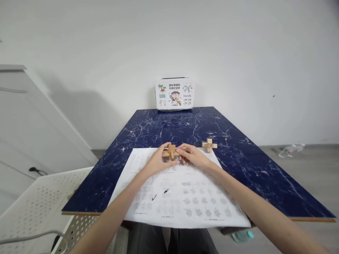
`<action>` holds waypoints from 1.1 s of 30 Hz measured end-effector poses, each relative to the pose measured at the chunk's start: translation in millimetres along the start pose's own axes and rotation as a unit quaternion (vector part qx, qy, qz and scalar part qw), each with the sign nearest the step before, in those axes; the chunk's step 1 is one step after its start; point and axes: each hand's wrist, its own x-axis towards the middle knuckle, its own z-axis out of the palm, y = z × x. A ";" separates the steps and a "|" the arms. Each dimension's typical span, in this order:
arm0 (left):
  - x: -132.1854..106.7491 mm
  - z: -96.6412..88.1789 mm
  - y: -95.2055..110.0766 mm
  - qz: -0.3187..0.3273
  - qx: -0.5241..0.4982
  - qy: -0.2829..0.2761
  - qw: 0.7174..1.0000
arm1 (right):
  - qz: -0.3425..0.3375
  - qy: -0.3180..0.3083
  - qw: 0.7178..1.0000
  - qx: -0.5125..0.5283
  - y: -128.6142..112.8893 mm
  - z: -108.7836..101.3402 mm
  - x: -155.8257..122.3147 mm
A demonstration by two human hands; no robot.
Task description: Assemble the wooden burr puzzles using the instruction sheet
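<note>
A brown wooden burr puzzle [172,151] is between my two hands, over the far edge of a printed sheet [169,208]. My left hand [158,160] grips it from the left, with its fingers behind and the thumb in front. At its right side, the closed fingers of my right hand [192,154] pinch one end. To the right of my right hand, a lighter wooden burr puzzle [209,145] stands at the sheet's far edge, with a dark mark on one piece. The sheet carries rows of small diagrams.
The dark blue marbled table [174,127] runs back to a white wall. A white case [174,94] with cartoon prints stands at its far end. At left is a white perforated basket [39,194]; plastic bottles [243,236] lie on the floor.
</note>
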 end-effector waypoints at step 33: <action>0.6 2.3 0.6 0.023 0.024 0.038 0.999 | -0.012 0.029 0.999 0.020 7.9 -3.0 0.8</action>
